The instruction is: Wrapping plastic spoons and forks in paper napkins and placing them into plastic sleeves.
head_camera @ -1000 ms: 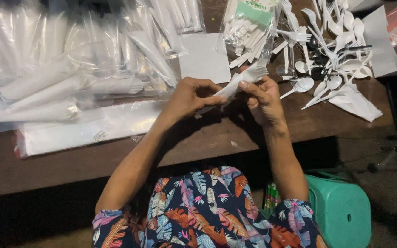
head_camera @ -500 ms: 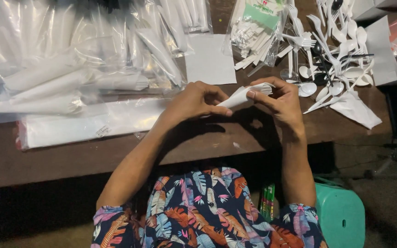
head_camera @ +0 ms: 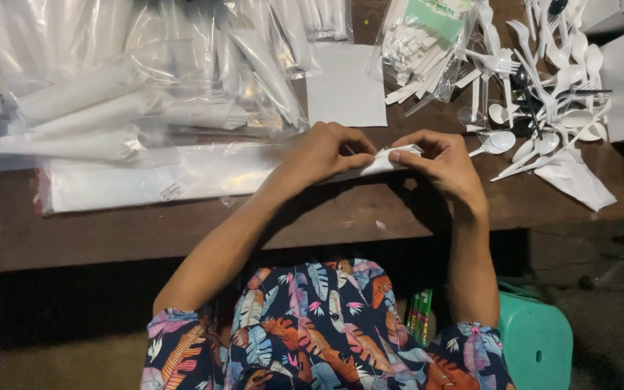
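Seated at a dark wooden table (head_camera: 146, 231), I hold a small white folded napkin (head_camera: 383, 162) between both hands, just above the table's near edge. My left hand (head_camera: 326, 153) is curled over the napkin's left end, its fingers (head_camera: 355, 139) clenched on the paper; my right hand (head_camera: 442, 162) pinches the right end, thumb and fingertips (head_camera: 397, 154) pressed on the fold. The two hands sit close together, knuckles nearly meeting over the napkin.

Just beyond my hands lies a flat white square sheet (head_camera: 346, 85). To my left, a heap of clear plastic sleeves (head_camera: 146, 79) holding rolled white bundles covers much of the table, with a long flat pack of clear bags (head_camera: 146, 180) lying nearest me. To my right, a clear bag of white paper-wrapped sticks (head_camera: 424, 50) leans beside a loose pile of white plastic spoons and forks (head_camera: 543, 87), and more white napkins (head_camera: 579, 180) lie at that pile's near edge. Below the table, a teal plastic stool (head_camera: 536, 339) stands by my right elbow.
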